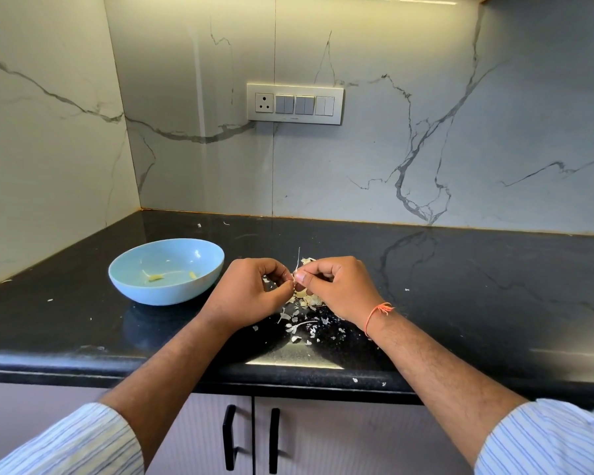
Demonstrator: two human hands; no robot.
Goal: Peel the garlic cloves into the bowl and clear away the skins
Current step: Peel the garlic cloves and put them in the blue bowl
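Bowl (166, 271) sits left on the counter (460, 286), two peeled cloves (155, 277) inside, just beside the left hand (251, 294). Both hands curl fingertip to fingertip, pinching a garlic clove (300, 286) between them; right hand (336, 286) lies farther from the bowl. Skins (306, 320) litter the counter beneath, so the left hand looks better placed for the drop

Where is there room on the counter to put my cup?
Bare counter lies right of the right hand, and behind the blue bowl. It is crowded with garlic skins under both hands.
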